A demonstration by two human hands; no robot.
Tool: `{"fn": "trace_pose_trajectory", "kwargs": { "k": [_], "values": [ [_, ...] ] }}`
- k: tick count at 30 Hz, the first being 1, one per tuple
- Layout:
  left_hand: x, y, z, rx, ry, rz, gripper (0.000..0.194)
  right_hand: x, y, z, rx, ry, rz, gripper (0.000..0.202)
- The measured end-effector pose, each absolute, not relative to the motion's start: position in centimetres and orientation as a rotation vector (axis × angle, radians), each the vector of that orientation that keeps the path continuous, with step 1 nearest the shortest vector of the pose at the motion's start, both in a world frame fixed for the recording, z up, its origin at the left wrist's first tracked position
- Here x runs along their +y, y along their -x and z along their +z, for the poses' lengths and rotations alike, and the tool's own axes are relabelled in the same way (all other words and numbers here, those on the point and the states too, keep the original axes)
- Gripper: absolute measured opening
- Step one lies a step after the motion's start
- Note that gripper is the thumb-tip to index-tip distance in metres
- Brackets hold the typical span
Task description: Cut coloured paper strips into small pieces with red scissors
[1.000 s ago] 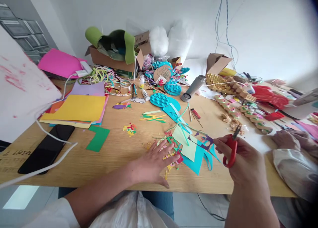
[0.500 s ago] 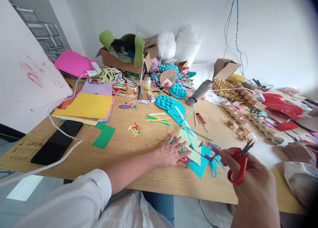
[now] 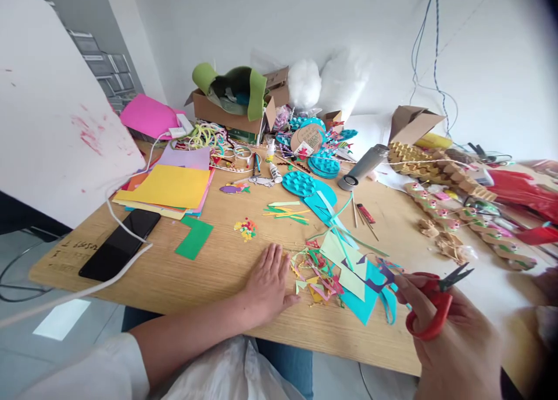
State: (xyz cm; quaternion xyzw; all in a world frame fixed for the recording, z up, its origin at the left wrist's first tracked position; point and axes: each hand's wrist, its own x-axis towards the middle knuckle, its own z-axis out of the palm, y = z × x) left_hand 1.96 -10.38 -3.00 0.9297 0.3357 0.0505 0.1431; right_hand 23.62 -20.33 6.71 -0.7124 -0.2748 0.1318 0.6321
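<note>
My left hand (image 3: 268,292) lies flat on the wooden table, fingers stretched out, with its thumb beside a heap of colourful paper scraps (image 3: 317,266). Red-handled scissors (image 3: 443,315) are in my right hand (image 3: 468,336), their blades parted and pointing up to the right. A cut-up purple paper scrap (image 3: 384,277) reaches from my right fingertips over the pale green paper (image 3: 354,282); whether it is pinched or just touched I cannot tell. Beneath lies bright blue paper (image 3: 365,306). Left of the heap are small paper dots (image 3: 246,229) and thin paper strips (image 3: 288,213).
Coloured sheets (image 3: 168,186), a black phone (image 3: 120,246) with a white cable across it and green paper (image 3: 195,237) lie at the left. A steel flask (image 3: 366,164) leans behind the scraps. Boxes and craft pieces line the wall; egg-carton strips (image 3: 436,208) are at the right.
My left hand has moved left off the scraps and pale green paper, uncovering the heap. My right hand still holds the scissors. The view has shifted a little to the left.
</note>
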Motion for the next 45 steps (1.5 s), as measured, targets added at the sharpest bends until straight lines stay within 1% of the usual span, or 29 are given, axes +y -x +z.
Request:
{"fn": "trace_pose_trajectory", "kwargs": {
  "k": [6,12,14,16,17,20,22,24,26,28,31,34,37,40,43,45],
  "values": [
    [-11.7,-4.5,-2.5,0.772,-2.688,0.211,0.084,-19.7,-22.3,7.0,-0.619,1.643,0.351,0.029],
    [-10.8,-2.5,-2.5,0.835,-2.617,0.366,0.076,-19.5,-22.1,6.7,-0.641,1.658,0.400,0.032],
    [-10.3,-0.9,-1.9,0.833,-2.554,0.496,0.063,-19.3,-22.0,6.7,-0.705,1.682,0.428,0.031],
    [-10.0,0.8,-1.0,0.841,-2.436,0.670,0.043,-18.9,-21.4,6.6,-0.810,1.697,0.510,0.028],
    [-9.9,1.5,-0.5,0.845,-2.372,0.759,0.036,-18.7,-21.0,6.6,-0.874,1.707,0.575,0.027],
    [-9.7,2.8,1.2,0.811,-2.198,0.961,0.029,-17.7,-19.1,6.3,-1.117,1.746,0.815,0.024],
    [-9.4,3.1,2.2,0.751,-2.096,0.978,0.029,-16.8,-17.5,6.2,-1.280,1.753,0.913,0.017],
    [-8.9,3.1,3.0,0.712,-1.975,0.881,0.026,-15.8,-16.1,6.4,-1.445,1.745,0.966,0.015],
    [-8.3,3.1,3.4,0.700,-1.828,0.719,0.021,-14.7,-15.0,6.7,-1.535,1.766,0.943,0.012],
    [-7.6,3.1,3.5,0.724,-1.698,0.620,0.021,-13.5,-14.4,7.0,-1.616,1.775,0.912,0.010],
    [-6.5,3.4,3.2,0.737,-1.542,0.571,0.019,-11.7,-13.9,7.2,-1.712,1.749,0.873,0.009],
    [-4.9,3.6,3.2,0.684,-1.367,0.525,0.014,-9.5,-13.7,7.2,-1.726,1.661,0.930,0.008],
    [-2.6,3.7,3.8,0.696,-1.262,0.566,0.014,-7.0,-13.7,7.5,-1.609,1.579,0.996,0.015],
    [-0.1,4.0,4.4,0.742,-1.118,0.800,0.020,-5.0,-13.8,7.4,-1.393,1.469,1.018,0.027],
    [1.4,4.2,4.3,0.735,-0.978,0.920,0.025,-4.0,-13.7,6.1,-1.301,1.368,1.069,0.034],
    [1.7,4.2,3.7,0.738,-0.907,0.929,0.026,-3.9,-13.4,4.7,-1.229,1.326,1.125,0.036]
  ]
}}
